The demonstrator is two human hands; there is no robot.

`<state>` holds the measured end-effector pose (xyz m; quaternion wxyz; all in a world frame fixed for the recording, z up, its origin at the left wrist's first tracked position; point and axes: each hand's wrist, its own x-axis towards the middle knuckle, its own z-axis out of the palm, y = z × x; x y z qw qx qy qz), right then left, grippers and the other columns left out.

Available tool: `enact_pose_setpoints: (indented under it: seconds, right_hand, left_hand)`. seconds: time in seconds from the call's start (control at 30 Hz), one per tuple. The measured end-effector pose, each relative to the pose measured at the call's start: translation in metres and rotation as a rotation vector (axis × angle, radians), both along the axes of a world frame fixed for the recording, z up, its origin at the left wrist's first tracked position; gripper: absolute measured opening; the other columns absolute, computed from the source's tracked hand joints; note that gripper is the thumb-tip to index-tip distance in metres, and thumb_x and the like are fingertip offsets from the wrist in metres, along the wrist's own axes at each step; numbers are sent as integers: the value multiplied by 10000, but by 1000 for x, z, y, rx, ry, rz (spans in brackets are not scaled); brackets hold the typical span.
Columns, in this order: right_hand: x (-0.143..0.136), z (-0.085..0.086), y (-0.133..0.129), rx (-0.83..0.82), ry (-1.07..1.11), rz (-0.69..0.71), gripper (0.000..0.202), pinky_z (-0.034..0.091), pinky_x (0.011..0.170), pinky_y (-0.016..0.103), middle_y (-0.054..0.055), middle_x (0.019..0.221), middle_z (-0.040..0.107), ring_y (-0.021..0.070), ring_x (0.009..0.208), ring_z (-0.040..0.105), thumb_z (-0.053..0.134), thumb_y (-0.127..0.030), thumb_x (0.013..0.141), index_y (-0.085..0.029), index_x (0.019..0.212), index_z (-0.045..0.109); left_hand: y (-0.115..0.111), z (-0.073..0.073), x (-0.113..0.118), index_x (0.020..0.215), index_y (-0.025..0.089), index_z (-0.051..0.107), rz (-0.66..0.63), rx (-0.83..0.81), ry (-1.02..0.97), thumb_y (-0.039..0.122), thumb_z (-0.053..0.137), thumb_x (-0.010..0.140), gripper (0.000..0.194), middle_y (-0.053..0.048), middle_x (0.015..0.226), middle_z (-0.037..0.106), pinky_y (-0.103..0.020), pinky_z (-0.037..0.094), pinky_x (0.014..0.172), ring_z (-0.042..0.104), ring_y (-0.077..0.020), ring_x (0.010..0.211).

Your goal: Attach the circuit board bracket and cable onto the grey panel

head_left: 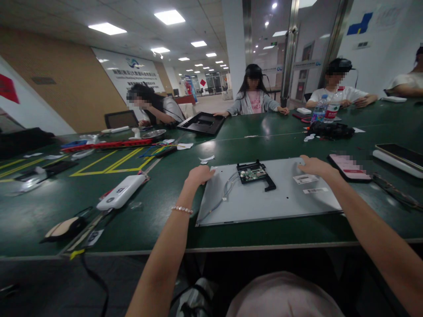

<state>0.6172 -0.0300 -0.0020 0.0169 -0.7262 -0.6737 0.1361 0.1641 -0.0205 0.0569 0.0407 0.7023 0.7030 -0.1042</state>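
Observation:
A flat grey display panel (251,202) lies on the green table, its metal back facing up. Near its far edge sits a green circuit board (253,173) in a black bracket, and thin grey cables (228,187) run from it toward the panel's left side. My left hand (200,175) is closed on the panel's far left corner. At the far right corner, my right hand (313,166) grips the edge, close to two white labels (306,179). The fingertips of both hands are partly hidden.
Left of the panel lies a white power bank (122,192) with a cable. Phones (350,167) lie to the right. Across the table, a person's hand rests on a black frame (203,123). Bottles (331,110) stand at the far right. The table's front edge (264,246) is near me.

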Motion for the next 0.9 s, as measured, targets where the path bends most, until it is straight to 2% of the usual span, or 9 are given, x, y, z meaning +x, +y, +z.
enact_pose_setpoints:
  seconds: [0.17,0.3,0.37,0.47,0.53,0.63,0.77,0.9]
  right_hand:
    - [0,-3,0,22,-3,1,558,474,862,449,232,1293,575,354,1152,584,427,-413,910,-144,1399,404]
    - [-1,-2,-2,13,-14,-19,558,471,868,451,220,1304,569,353,1156,581,421,-419,911,-160,1405,395]
    - [-2,-2,-3,6,-19,-31,562,472,865,455,220,1315,560,360,1156,580,416,-420,913,-167,1413,384]
    - [-2,-1,-3,-1,-20,-31,562,477,857,461,231,1304,563,369,1153,580,422,-420,909,-164,1408,386]
    - [-3,-2,-2,4,-24,-29,560,477,859,461,232,1294,567,369,1152,581,426,-421,906,-162,1402,393]
    - [-5,-3,-1,17,-30,-27,560,476,863,466,226,1284,575,370,1158,577,429,-421,903,-165,1400,401]
    - [-9,-3,-1,24,-46,-11,594,476,861,488,236,1289,568,390,1162,568,427,-438,901,-156,1422,387]
    - [-12,-2,-4,27,-57,-13,606,473,866,498,242,1296,563,397,1147,576,429,-433,901,-153,1436,378]
  left_hand:
    - [-3,0,4,853,134,719,21,15,-2,501,338,922,534,-148,771,718,-323,496,770,689,-260,813]
    - [-10,2,17,996,114,699,72,265,71,464,390,920,473,-201,1035,697,-393,486,854,649,-323,1018]
    - [-12,-1,27,1058,109,671,37,396,28,452,377,935,468,-203,1078,679,-417,478,878,635,-327,1048]
    - [-12,-10,46,1202,115,586,-132,495,-191,441,383,945,462,-176,1160,651,-398,457,939,607,-285,1106]
    - [-13,-19,60,1318,107,495,-270,465,-364,451,424,930,524,-171,1290,588,-369,417,1011,550,-260,1203]
    - [-17,-29,76,1448,86,338,-414,302,-536,543,488,877,746,-190,1481,403,-365,316,1113,404,-268,1352]
    - [-23,-32,80,1514,99,197,-494,93,-634,641,631,731,1046,-197,1565,233,-403,239,1160,272,-315,1423]
    - [-21,-31,73,1530,161,163,-530,48,-711,583,719,655,1119,-166,1576,216,-426,231,1161,267,-326,1423]
